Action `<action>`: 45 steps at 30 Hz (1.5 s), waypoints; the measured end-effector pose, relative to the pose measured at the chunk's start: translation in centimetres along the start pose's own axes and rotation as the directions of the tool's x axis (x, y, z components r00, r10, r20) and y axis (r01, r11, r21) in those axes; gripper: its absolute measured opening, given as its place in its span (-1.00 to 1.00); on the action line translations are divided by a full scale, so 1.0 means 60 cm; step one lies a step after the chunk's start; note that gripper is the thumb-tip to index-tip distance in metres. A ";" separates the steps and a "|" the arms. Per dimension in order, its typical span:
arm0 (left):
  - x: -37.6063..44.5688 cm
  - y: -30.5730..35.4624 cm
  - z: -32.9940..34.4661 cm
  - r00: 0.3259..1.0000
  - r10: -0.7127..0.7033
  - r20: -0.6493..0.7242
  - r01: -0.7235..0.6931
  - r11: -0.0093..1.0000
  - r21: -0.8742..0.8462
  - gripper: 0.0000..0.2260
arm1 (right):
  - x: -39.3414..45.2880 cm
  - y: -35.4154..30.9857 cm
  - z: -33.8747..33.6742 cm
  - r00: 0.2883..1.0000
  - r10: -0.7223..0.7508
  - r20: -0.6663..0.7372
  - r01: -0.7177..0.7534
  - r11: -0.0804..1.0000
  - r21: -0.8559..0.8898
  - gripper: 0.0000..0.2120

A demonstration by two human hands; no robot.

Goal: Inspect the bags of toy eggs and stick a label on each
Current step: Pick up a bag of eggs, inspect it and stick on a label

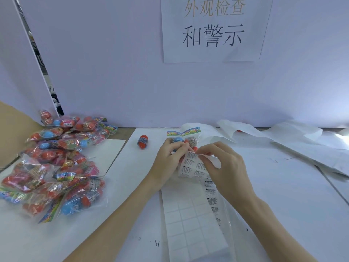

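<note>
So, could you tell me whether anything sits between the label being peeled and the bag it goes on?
Nothing visible does. The left hand holds the bag just behind the label sheet, where the right hand pinches a label.

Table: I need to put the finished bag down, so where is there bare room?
Free: white sheet right of the right hand, before the crumpled paper; also between the loose egg and label sheet. Crowded: the pile of bags at left.

Both forearms reaching forward, converging at centre. Left hand gripping with fingers curled; right hand pinching with its fingertips.
</note>
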State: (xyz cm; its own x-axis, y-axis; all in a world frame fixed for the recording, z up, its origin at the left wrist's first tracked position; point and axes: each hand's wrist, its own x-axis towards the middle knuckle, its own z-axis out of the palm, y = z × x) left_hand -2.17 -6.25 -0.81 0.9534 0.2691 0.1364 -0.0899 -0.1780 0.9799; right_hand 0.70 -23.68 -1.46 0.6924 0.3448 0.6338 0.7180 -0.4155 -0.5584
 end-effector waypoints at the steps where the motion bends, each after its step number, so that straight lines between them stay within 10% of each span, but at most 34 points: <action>1: 0.000 0.001 -0.002 1.000 -0.004 0.012 0.004 1.000 0.007 -0.74 | 0.000 0.000 0.000 1.000 -0.006 0.003 0.006 1.000 -0.004 -0.87; 45: 0.006 -0.007 -0.048 0.958 -0.043 0.285 0.057 0.997 -0.043 -0.71 | -0.005 -0.006 0.010 0.971 -0.061 0.233 0.024 0.987 0.159 -0.89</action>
State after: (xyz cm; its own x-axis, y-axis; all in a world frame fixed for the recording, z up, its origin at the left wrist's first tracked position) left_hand -2.60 -3.31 -0.77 0.9989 -0.0043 0.0473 -0.0475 -0.1215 0.9915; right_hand 0.28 -23.15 -1.80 0.6450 0.5560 0.5242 0.7362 -0.2681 -0.6214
